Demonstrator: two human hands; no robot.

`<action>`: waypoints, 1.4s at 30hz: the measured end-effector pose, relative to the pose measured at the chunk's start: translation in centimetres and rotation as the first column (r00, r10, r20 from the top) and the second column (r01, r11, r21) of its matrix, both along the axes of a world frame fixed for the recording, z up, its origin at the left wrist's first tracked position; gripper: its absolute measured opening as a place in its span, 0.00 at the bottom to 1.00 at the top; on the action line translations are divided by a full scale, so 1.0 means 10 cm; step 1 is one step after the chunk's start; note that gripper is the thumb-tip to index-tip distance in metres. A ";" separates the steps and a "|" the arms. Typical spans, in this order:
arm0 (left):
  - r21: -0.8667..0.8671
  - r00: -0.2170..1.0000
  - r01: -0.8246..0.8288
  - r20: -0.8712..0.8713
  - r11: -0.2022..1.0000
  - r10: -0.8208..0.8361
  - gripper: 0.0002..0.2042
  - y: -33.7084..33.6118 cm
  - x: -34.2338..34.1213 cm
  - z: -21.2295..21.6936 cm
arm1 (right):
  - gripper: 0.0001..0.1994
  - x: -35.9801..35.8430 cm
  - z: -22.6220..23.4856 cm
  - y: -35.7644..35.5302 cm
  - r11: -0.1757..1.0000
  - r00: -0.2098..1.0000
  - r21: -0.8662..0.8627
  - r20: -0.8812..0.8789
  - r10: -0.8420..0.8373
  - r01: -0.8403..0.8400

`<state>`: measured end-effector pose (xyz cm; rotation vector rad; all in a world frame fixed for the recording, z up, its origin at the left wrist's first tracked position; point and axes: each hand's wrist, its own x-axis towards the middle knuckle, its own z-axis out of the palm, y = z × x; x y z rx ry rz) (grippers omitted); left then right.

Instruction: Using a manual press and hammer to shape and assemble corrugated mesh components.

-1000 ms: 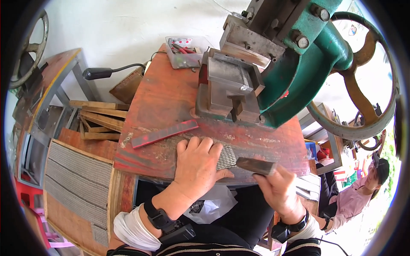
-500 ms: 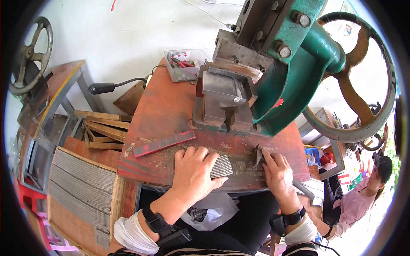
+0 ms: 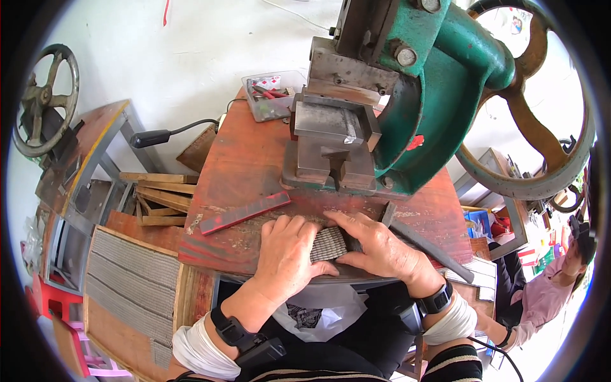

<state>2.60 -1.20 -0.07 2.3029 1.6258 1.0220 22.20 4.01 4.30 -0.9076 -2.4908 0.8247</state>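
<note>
On the near part of the worktable lies a small block of grey metal pieces in tight rows (image 3: 329, 244). My left hand (image 3: 286, 251) grips it from the left, fingers curled over its far side and thumb along its near edge. From the right my right hand (image 3: 382, 248) holds the same block, thumb at the near corner and forefinger reaching across behind. A dark tool with a flat head and long round handle (image 3: 433, 249) rests just beyond my right hand, untouched. Left of the block lies a red-edged dark bar (image 3: 245, 213).
A green hand press (image 3: 439, 121) with a steel die (image 3: 331, 137) stands at the table's far side. Behind it is a clear plastic box (image 3: 270, 111) of tools. A wooden tray (image 3: 130, 290) of metal rows is at left. Another person (image 3: 547, 280) sits at right.
My right hand has let go of the dark tool, leaving it on the table, and moved left onto the block. My left hand stays on the block. The view has shifted slightly.
</note>
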 end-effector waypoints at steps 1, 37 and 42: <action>-0.008 1.000 0.006 -0.003 1.000 -0.006 0.35 0.00 0.00 0.00 | 0.34 0.01 -0.01 0.02 1.000 1.000 -0.001 -0.001 0.000 0.000; -0.052 0.991 0.131 -0.025 0.990 -0.133 0.28 0.00 -0.10 0.03 | 0.22 0.97 -0.06 -0.08 0.883 0.886 0.217 0.120 -0.447 0.416; -0.078 0.993 0.117 -0.018 0.990 -0.119 0.28 0.02 -0.07 0.04 | 0.21 0.78 0.13 -0.17 0.873 0.912 0.393 0.165 -0.375 0.288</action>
